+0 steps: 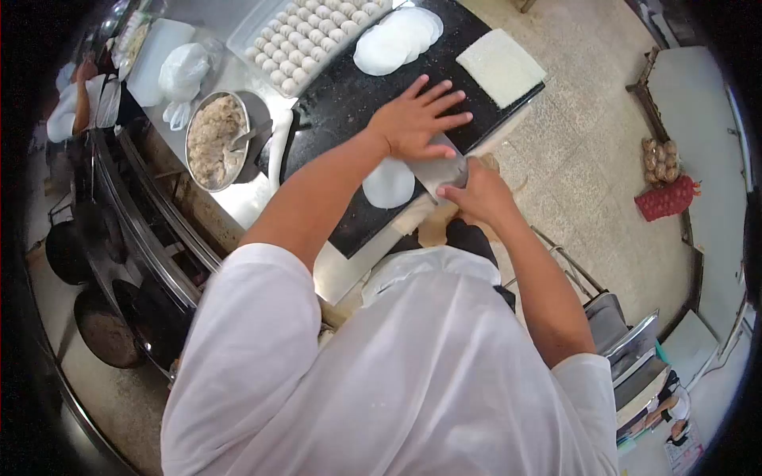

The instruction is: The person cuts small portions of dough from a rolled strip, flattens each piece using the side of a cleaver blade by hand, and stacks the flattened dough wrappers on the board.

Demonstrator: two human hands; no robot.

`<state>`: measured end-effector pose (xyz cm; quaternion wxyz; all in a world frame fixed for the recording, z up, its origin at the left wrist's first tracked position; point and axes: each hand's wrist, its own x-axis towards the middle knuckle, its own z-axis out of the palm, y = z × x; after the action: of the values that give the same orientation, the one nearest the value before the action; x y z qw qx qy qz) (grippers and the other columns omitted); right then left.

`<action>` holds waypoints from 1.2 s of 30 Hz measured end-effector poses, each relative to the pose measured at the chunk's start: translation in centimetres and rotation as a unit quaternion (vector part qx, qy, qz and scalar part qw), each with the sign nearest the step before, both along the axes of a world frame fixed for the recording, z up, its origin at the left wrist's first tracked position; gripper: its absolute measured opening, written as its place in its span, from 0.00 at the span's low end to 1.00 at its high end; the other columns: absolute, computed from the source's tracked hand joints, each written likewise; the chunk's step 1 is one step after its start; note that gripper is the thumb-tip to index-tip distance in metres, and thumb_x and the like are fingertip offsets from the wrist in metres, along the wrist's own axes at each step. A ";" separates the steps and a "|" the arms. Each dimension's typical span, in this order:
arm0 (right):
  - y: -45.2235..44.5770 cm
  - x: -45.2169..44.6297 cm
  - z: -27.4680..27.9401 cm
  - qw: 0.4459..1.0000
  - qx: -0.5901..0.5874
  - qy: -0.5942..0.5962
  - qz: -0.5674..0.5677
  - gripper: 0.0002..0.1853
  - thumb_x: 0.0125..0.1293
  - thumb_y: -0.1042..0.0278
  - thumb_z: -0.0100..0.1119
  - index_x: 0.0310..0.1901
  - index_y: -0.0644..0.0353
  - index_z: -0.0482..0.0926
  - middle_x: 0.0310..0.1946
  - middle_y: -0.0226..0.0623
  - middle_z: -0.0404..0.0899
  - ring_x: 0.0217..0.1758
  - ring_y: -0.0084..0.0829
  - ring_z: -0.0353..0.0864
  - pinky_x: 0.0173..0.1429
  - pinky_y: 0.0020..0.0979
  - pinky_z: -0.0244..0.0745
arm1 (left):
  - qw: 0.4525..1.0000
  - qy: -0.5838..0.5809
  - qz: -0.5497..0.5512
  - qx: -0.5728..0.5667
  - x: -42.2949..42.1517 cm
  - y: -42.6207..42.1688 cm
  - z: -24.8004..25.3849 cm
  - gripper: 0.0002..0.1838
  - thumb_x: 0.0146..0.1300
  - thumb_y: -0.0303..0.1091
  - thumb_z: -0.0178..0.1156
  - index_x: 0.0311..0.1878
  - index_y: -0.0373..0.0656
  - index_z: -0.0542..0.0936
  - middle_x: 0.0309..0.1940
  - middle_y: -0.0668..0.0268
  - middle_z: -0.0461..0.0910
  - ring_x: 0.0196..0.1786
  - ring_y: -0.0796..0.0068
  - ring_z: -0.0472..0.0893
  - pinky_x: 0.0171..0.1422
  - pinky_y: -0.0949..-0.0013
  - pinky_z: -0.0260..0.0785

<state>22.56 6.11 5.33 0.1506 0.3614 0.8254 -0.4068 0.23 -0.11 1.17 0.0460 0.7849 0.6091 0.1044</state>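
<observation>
My left hand [421,119] lies palm down with its fingers spread over the black board [325,159], its heel and thumb at the edge of a wide cleaver blade [442,173]. My right hand [482,193] is closed around the cleaver's handle end at the board's near edge; the handle itself is hidden. Beside the blade a round, thin dough wrapper [389,183] lies flat. Farther up the board is an overlapping pile of white wrappers [397,41]. A rope of dough [279,147] runs along the board's left edge.
A tray [295,97] holds rows of small dough pieces. To the left stands a metal bowl of filling [216,139] with a spatula, near a white plastic bag [184,71]. A folded white cloth [501,67] lies at the board's right. Another person [83,103] is at far left.
</observation>
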 end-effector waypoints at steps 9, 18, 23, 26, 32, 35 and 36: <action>-7.6 7.3 -5.3 0.986 -0.010 0.143 -0.081 0.41 0.54 0.50 0.80 0.59 0.73 0.74 0.53 0.65 0.82 0.64 0.67 0.76 0.71 0.50 0.69 | 0.993 -0.080 -0.088 -0.027 5.0 -4.9 -1.6 0.41 0.66 0.73 0.53 0.78 0.65 0.68 0.81 0.63 0.61 0.85 0.55 0.51 0.86 0.35 0.32; -5.5 3.1 0.3 0.992 0.087 0.023 -0.087 0.29 0.63 0.54 0.72 0.53 0.70 0.73 0.42 0.67 0.83 0.50 0.64 0.84 0.52 0.55 0.78 | 0.976 -0.064 0.156 0.140 -0.2 -0.8 3.3 0.38 0.60 0.70 0.63 0.63 0.50 0.80 0.54 0.54 0.85 0.57 0.53 0.84 0.61 0.53 0.75; -13.4 11.3 1.5 0.997 0.014 -0.014 -0.076 0.26 0.65 0.59 0.69 0.55 0.67 0.72 0.41 0.63 0.84 0.46 0.65 0.85 0.49 0.54 0.79 | 0.899 -0.269 0.194 -0.284 1.3 -7.9 3.6 0.25 0.60 0.56 0.71 0.43 0.42 0.86 0.35 0.50 0.87 0.41 0.45 0.87 0.48 0.48 0.78; -12.8 12.9 3.6 0.997 0.020 -0.053 -0.046 0.25 0.64 0.59 0.69 0.56 0.66 0.74 0.38 0.60 0.85 0.44 0.63 0.86 0.48 0.53 0.79 | 0.865 -0.324 0.347 -0.165 2.4 -11.2 4.4 0.23 0.61 0.50 0.73 0.49 0.41 0.84 0.36 0.51 0.87 0.41 0.52 0.88 0.47 0.56 0.79; -5.0 5.1 1.3 0.993 0.110 0.042 -0.017 0.19 0.67 0.63 0.66 0.53 0.66 0.74 0.36 0.61 0.84 0.43 0.65 0.84 0.46 0.55 0.78 | 0.788 -0.438 0.432 -0.029 3.7 -13.1 2.5 0.17 0.67 0.36 0.67 0.56 0.41 0.83 0.38 0.54 0.88 0.40 0.59 0.89 0.47 0.60 0.80; -5.1 -0.5 0.1 0.993 0.063 0.097 -0.018 0.18 0.67 0.62 0.66 0.49 0.66 0.73 0.39 0.64 0.83 0.44 0.67 0.82 0.47 0.57 0.77 | 0.799 -0.428 0.422 0.016 4.4 -13.8 2.2 0.17 0.66 0.33 0.68 0.57 0.42 0.83 0.37 0.55 0.88 0.38 0.64 0.88 0.45 0.64 0.79; -6.0 -1.2 -0.3 0.992 0.062 0.098 0.045 0.18 0.67 0.62 0.66 0.48 0.66 0.72 0.39 0.64 0.83 0.45 0.67 0.82 0.48 0.57 0.77 | 0.796 -0.420 0.435 0.016 4.5 -14.1 2.4 0.17 0.66 0.33 0.68 0.57 0.42 0.83 0.37 0.55 0.88 0.38 0.64 0.88 0.45 0.64 0.79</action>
<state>21.32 0.16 4.99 0.0641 0.2913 0.8753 -0.3807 4.75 -14.23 3.52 0.2344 0.3164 0.8055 0.4427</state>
